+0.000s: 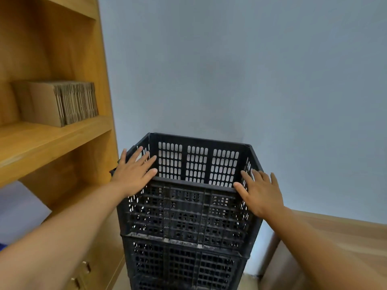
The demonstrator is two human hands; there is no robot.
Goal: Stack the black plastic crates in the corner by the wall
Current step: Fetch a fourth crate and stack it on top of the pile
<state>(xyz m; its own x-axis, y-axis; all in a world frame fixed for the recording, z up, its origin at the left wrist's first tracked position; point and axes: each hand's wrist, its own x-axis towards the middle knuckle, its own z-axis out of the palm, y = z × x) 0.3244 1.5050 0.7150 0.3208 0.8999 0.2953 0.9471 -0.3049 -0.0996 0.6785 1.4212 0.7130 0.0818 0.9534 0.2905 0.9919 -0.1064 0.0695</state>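
Note:
A stack of black slotted plastic crates stands against the grey wall, beside a wooden shelf unit. The top crate [196, 164] sits on a lower crate [184, 260], and a further one shows at the bottom edge. My left hand [134, 172] lies flat with fingers spread over the top crate's near left corner. My right hand [259, 193] rests flat with fingers apart on the near right corner. Neither hand curls around the rim.
A wooden shelf unit [62, 139] stands tight to the left of the stack, holding a bundle of flattened cardboard [62, 103], with drawers [83, 268] below. A wooden surface [335, 237] sits low on the right. The grey wall [251, 80] is directly behind.

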